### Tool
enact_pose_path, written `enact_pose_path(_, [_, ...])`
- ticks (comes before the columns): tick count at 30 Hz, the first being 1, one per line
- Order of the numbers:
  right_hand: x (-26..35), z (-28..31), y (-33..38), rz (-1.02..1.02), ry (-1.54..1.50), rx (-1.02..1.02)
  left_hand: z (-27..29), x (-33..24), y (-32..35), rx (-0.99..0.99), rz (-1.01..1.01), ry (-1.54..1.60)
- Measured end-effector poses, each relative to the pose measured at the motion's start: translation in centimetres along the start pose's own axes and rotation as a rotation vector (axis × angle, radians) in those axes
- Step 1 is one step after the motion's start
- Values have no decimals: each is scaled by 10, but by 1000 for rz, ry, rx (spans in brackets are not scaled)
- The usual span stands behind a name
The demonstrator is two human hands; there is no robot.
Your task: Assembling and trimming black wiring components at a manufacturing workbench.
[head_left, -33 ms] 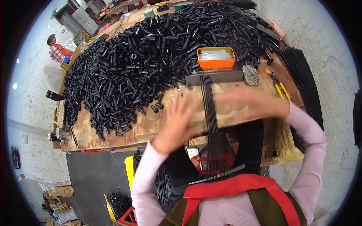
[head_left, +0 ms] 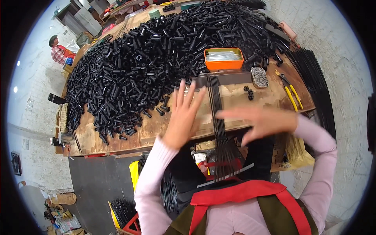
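My left hand (head_left: 184, 115) is open with its fingers spread, palm down over the wooden table (head_left: 117, 133), just left of a bundle of thin black rods (head_left: 214, 98). The rods run from a dark metal bar (head_left: 235, 79) across the table's front edge and fan out toward my lap. My right hand (head_left: 260, 121) is also open, fingers pointing left, its tips at the rods' right side. Neither hand holds anything. A big heap of short black tubes (head_left: 156, 58) covers the table beyond my left hand.
An orange tray (head_left: 223, 58) of silvery pins, a small tin (head_left: 258, 76) of tiny parts and yellow-handled pliers (head_left: 291, 94) lie at the right. Long black rods (head_left: 317, 90) line the right edge. A yellow crate (head_left: 135, 172) stands below. Another person (head_left: 60, 51) is far left.
My hands have drawn slightly apart over the rods. The left hand has lifted with its fingers spread wider, and the right hand has sunk a little toward the table's front edge.
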State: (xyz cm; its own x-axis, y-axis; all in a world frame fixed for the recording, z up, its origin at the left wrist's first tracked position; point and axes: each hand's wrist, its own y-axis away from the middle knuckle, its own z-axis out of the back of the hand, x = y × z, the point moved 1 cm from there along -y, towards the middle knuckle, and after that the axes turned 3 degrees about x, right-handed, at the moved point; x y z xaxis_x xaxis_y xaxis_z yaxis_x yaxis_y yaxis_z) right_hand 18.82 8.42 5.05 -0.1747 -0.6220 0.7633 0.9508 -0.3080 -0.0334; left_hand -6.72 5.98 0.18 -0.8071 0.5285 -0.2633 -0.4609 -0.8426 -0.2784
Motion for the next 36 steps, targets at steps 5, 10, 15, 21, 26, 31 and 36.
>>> enact_pose_path(5, [-7,-128,16,5,-530,-280,-70,-5,-55,10,-318,368])
enact_pose_path(10, [101,-59,29,-54,-350,-374,-57,-23,-36,-114,-292,640])
enact_pose_path(15, [218,27,64,128,-195,-515,25,-176,42,305,19,1512])
enact_pose_path(21, [293,-25,95,159,-515,-142,22,-312,172,137,-188,1413])
enact_pose_path(26, [334,-61,137,20,601,-851,24,-314,191,-137,19,1484])
enact_pose_path(31, [291,-130,143,308,1899,-558,50,-276,178,-416,-9,264])
enact_pose_path(36, [202,-126,103,31,1235,-573,100,-293,161,-575,-52,-918])
